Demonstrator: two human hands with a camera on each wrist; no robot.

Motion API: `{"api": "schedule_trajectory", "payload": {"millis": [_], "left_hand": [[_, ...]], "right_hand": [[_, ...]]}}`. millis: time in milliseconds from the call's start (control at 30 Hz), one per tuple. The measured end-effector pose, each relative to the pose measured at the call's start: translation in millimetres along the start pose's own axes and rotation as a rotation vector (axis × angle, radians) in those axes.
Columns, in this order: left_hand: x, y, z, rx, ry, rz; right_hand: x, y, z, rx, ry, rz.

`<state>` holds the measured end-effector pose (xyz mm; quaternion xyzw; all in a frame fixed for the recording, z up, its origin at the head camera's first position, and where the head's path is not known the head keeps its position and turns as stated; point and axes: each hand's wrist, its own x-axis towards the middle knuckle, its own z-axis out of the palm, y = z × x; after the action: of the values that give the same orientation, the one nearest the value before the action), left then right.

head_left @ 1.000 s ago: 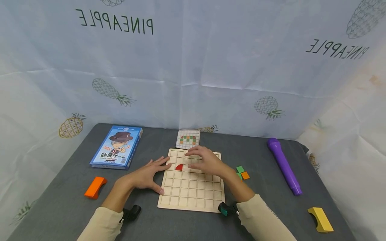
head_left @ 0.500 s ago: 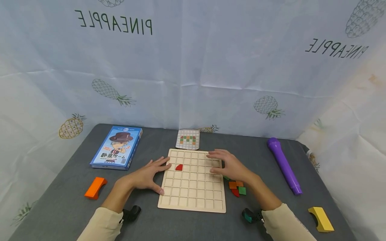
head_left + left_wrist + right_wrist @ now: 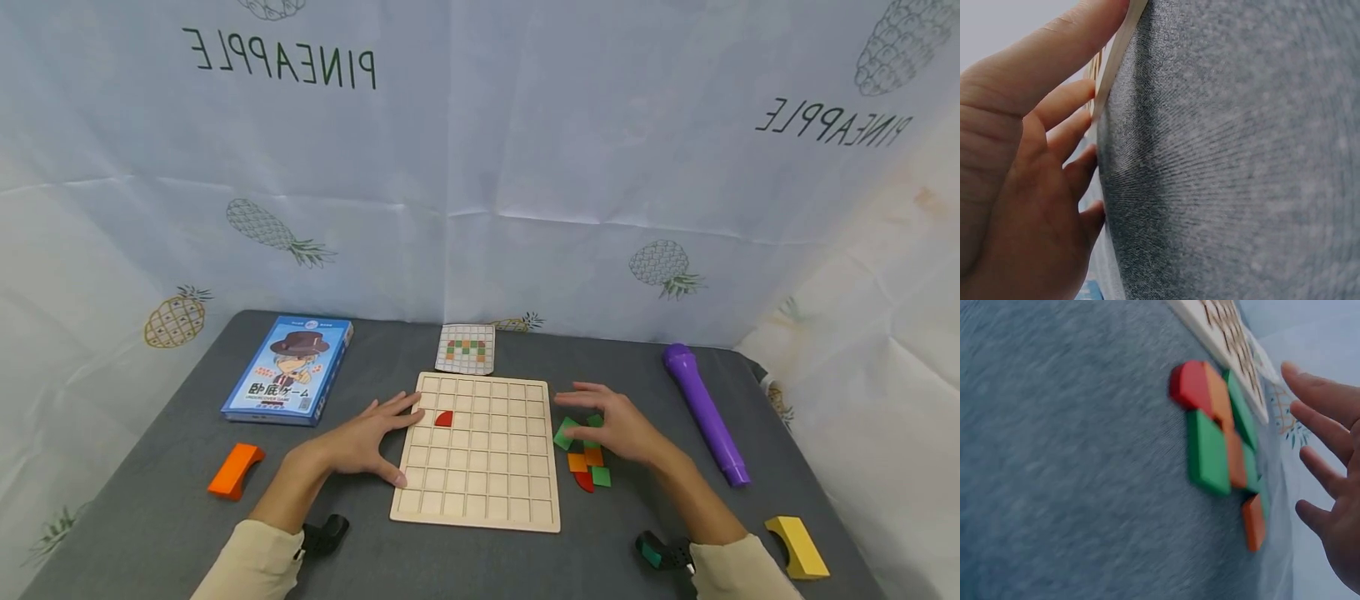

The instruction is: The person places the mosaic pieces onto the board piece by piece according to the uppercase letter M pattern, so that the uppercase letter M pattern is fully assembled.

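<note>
A wooden grid board [image 3: 480,483] lies in the middle of the table, with one red quarter-round tile [image 3: 444,419] in a cell near its upper left. My left hand [image 3: 366,439] rests along the board's left edge, fingers and thumb spread. To the right of the board, my right hand [image 3: 621,428] is over a cluster of coloured tiles, fingers extended and apart, nothing held. That cluster has green tiles [image 3: 1210,450], orange tiles [image 3: 1235,456] and a red rounded tile [image 3: 1194,387]. In the head view the hand partly covers them.
Behind the board is a pattern card [image 3: 466,350] with a coloured grid. A blue game box [image 3: 288,367] and an orange arch block [image 3: 236,471] are at left. To the right lie a purple toy microphone [image 3: 705,412] and a yellow arch block [image 3: 798,547].
My right hand has moved right, from above the board to above the loose tiles. The left hand stays at the board's edge, and the red tile has kept its cell.
</note>
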<state>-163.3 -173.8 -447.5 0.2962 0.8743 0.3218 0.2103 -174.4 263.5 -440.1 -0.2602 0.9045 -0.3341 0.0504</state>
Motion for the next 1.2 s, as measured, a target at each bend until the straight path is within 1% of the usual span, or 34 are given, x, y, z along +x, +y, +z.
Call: {"api": "schedule_trajectory", "payload": {"millis": [133,333,500,667,867,1000,1200], "left_hand": [[0.2,-0.7,-0.1,-0.007,0.004,0.002],[0.6,-2.1,0.9,-0.007,-0.001,0.005],[0.9,-4.2,2.0,-0.007,0.001,-0.002],[0.5,-5.2,3.3,-0.002,0.006,0.011],[1.0,-6.1,3.8,-0.005,0.002,0.006],[1.0,-5.4,2.9,-0.005,-0.003,0.006],[0.6,-4.9,2.2,-0.006,0.000,0.015]], "right_hand": [[-6.1,7.9,1.0,0.029,-0.021,0.035],[-11.2,15.2,4.6,0.020,-0.049,0.087],[-10.5,16.4,6.7,0.026,-0.049,0.072],[-9.3,17.5,7.8,0.006,-0.040,0.057],[-9.8,19.3,9.4,-0.065,-0.011,0.017],[-10.5,18.8,9.8,-0.088,0.006,0.026],[-10.3,18.8,8.1,-0.085,0.022,0.015]]}}
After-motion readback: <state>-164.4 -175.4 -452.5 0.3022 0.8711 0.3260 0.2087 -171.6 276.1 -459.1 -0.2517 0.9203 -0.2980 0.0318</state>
